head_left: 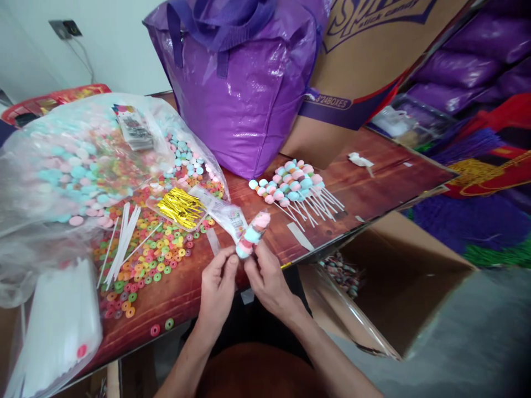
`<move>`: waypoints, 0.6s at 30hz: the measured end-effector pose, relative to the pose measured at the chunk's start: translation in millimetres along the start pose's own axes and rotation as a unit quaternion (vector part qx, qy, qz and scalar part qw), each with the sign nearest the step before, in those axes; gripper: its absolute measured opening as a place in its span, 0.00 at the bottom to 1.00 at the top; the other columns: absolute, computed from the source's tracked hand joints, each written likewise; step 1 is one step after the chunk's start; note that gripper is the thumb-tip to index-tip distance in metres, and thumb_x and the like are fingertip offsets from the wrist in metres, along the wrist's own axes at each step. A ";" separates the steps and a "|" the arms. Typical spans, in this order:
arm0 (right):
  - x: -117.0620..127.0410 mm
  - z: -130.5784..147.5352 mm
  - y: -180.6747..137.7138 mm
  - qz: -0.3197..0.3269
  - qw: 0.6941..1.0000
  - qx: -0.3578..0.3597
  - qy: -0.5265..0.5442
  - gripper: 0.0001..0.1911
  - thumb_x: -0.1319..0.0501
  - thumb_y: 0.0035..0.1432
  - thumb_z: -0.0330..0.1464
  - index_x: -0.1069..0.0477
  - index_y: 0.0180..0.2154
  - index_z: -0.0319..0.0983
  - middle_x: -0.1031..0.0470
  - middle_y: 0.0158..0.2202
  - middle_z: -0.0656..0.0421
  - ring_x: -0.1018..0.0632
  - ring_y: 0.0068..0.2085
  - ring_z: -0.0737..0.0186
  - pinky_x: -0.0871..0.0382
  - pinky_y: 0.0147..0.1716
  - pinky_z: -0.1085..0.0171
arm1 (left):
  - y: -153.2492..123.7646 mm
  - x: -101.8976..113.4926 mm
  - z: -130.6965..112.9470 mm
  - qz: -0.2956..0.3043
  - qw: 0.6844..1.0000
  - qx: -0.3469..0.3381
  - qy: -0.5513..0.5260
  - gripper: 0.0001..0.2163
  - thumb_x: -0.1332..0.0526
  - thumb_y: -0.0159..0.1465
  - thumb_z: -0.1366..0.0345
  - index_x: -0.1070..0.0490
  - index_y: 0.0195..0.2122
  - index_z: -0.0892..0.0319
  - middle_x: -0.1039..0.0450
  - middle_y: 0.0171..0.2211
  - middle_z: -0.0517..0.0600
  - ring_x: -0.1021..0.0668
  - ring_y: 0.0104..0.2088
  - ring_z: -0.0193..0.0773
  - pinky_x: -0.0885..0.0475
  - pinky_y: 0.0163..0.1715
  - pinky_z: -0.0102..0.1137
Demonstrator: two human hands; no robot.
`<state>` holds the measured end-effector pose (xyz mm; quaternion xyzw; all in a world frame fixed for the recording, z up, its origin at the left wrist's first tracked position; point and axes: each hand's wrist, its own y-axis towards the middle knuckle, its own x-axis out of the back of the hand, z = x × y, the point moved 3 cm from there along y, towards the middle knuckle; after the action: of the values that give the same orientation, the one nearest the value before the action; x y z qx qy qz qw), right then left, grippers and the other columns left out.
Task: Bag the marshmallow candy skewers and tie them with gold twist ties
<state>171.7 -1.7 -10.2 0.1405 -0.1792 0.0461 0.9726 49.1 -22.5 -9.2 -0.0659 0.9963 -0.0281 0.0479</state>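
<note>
A marshmallow candy skewer (252, 236) in pink, blue and brownish pieces is held up at the table's front edge, in what looks like a clear wrapper. My left hand (219, 281) pinches it at its lower end. My right hand (269, 279) has its fingers closed around the lower right side of the same skewer. Its stick is hidden by my hands. Just behind lies a clear printed packet (232, 218). Gold twist ties (181, 208) fill a small tray to the left. Finished-looking candy skewers (296, 182) lie in a pile to the right, white sticks toward me.
Gummy rings (153, 257), loose white sticks (124, 243) and a bag of marshmallows (70, 166) cover the left. White sticks fill a bag (62, 326) at front left. A purple bag (240, 94) and carton (357, 72) stand behind. A cardboard box (398, 282) with wrapped candy sits below right.
</note>
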 end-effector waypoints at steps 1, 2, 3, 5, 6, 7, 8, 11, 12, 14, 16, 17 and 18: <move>2.4 0.3 -0.2 0.013 1.000 -0.022 0.017 0.05 0.48 0.65 0.29 0.35 0.40 0.41 0.30 0.33 0.59 0.29 0.34 0.61 0.34 0.36 0.61 | -0.5 0.1 -0.2 0.004 1.000 -0.008 0.012 0.10 0.35 0.64 0.58 0.22 0.40 0.57 0.23 0.36 0.49 0.24 0.40 0.37 0.30 0.45 0.30; 4.7 0.3 -0.4 0.026 0.998 -0.047 0.039 0.05 0.48 0.65 0.29 0.35 0.40 0.41 0.31 0.32 0.60 0.30 0.32 0.62 0.34 0.34 0.63 | -0.3 0.1 0.1 0.006 1.000 -0.005 0.010 0.10 0.34 0.62 0.58 0.21 0.41 0.58 0.22 0.38 0.50 0.23 0.42 0.38 0.31 0.47 0.31; 6.5 -0.1 -0.9 0.039 0.994 -0.073 0.065 0.04 0.48 0.66 0.30 0.35 0.38 0.41 0.32 0.30 0.62 0.31 0.30 0.64 0.35 0.32 0.65 | 0.6 0.0 1.0 0.006 1.000 0.009 -0.009 0.10 0.32 0.61 0.58 0.21 0.40 0.58 0.22 0.37 0.50 0.23 0.40 0.37 0.30 0.46 0.30; 8.7 -1.1 -2.7 0.057 0.985 -0.114 0.118 0.07 0.48 0.68 0.33 0.37 0.36 0.41 0.35 0.25 0.65 0.35 0.25 0.67 0.38 0.26 0.67 | 3.7 -1.4 4.5 0.007 0.993 0.076 -0.093 0.12 0.29 0.58 0.58 0.22 0.38 0.59 0.26 0.29 0.47 0.27 0.29 0.30 0.30 0.33 0.25; 9.4 -1.5 -3.7 0.059 0.982 -0.123 0.134 0.09 0.49 0.69 0.35 0.38 0.34 0.42 0.37 0.23 0.67 0.36 0.23 0.68 0.39 0.25 0.68 | 5.4 -2.6 6.4 0.008 0.981 0.122 -0.148 0.13 0.28 0.55 0.58 0.23 0.36 0.60 0.29 0.25 0.45 0.31 0.24 0.27 0.33 0.26 0.23; 10.3 -1.7 -4.6 0.055 0.982 -0.119 0.135 0.10 0.49 0.70 0.35 0.37 0.34 0.42 0.38 0.22 0.67 0.36 0.22 0.69 0.39 0.24 0.68 | 7.0 -4.1 7.9 0.009 0.965 0.169 -0.201 0.14 0.26 0.53 0.58 0.24 0.35 0.61 0.32 0.23 0.43 0.36 0.21 0.24 0.38 0.21 0.21; 11.7 -1.4 -5.2 0.044 0.987 -0.100 0.119 0.10 0.50 0.71 0.35 0.36 0.35 0.42 0.36 0.22 0.67 0.35 0.22 0.69 0.38 0.24 0.68 | 8.4 -5.5 8.8 0.010 0.946 0.210 -0.246 0.16 0.24 0.51 0.60 0.26 0.34 0.61 0.34 0.22 0.42 0.39 0.19 0.23 0.42 0.18 0.20; 18.0 1.8 -6.1 -0.023 0.999 0.033 0.015 0.11 0.49 0.70 0.30 0.28 0.43 0.41 0.25 0.34 0.57 0.24 0.34 0.64 0.30 0.35 0.64 | 11.3 -8.0 8.0 0.009 0.903 0.282 -0.322 0.18 0.22 0.46 0.67 0.29 0.32 0.63 0.37 0.23 0.41 0.40 0.19 0.21 0.47 0.16 0.17; 19.5 2.9 -6.4 -0.040 0.995 0.085 -0.022 0.12 0.48 0.69 0.28 0.26 0.44 0.41 0.23 0.39 0.54 0.22 0.39 0.62 0.28 0.39 0.62 | 11.7 -8.5 7.6 0.009 0.894 0.295 -0.336 0.19 0.22 0.45 0.68 0.29 0.33 0.63 0.37 0.23 0.41 0.39 0.20 0.21 0.47 0.16 0.16; 20.7 3.2 -6.5 -0.050 0.981 0.166 -0.083 0.14 0.46 0.67 0.27 0.23 0.45 0.42 0.21 0.44 0.52 0.21 0.44 0.58 0.27 0.43 0.59 | 11.7 -9.5 7.7 0.009 0.879 0.315 -0.358 0.19 0.22 0.44 0.70 0.29 0.33 0.64 0.38 0.24 0.41 0.38 0.20 0.20 0.47 0.15 0.16; 21.3 2.4 -5.5 -0.054 0.968 0.210 -0.128 0.13 0.44 0.66 0.27 0.22 0.44 0.43 0.19 0.42 0.53 0.20 0.41 0.58 0.27 0.40 0.59 | 10.8 -10.7 8.2 0.009 0.868 0.327 -0.373 0.19 0.22 0.44 0.72 0.29 0.32 0.65 0.37 0.24 0.41 0.38 0.20 0.20 0.46 0.15 0.15; 21.7 2.4 -4.7 -0.059 0.962 0.225 -0.139 0.13 0.43 0.66 0.27 0.21 0.44 0.43 0.19 0.40 0.53 0.20 0.40 0.58 0.27 0.39 0.59 | 10.1 -11.4 8.4 0.010 0.864 0.331 -0.380 0.18 0.22 0.44 0.72 0.29 0.32 0.64 0.37 0.24 0.40 0.38 0.20 0.20 0.46 0.15 0.15; 21.9 3.0 -3.7 -0.063 0.959 0.237 -0.144 0.13 0.43 0.66 0.27 0.21 0.43 0.42 0.18 0.40 0.53 0.21 0.38 0.58 0.27 0.37 0.59 | 9.5 -12.2 8.4 0.012 0.860 0.333 -0.386 0.18 0.22 0.45 0.72 0.29 0.32 0.64 0.37 0.24 0.40 0.38 0.20 0.20 0.46 0.15 0.15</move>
<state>191.6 -5.2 -0.6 0.3836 -0.2922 0.0054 0.8760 60.8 -11.9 -17.0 -0.0397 0.8298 -0.3303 0.4481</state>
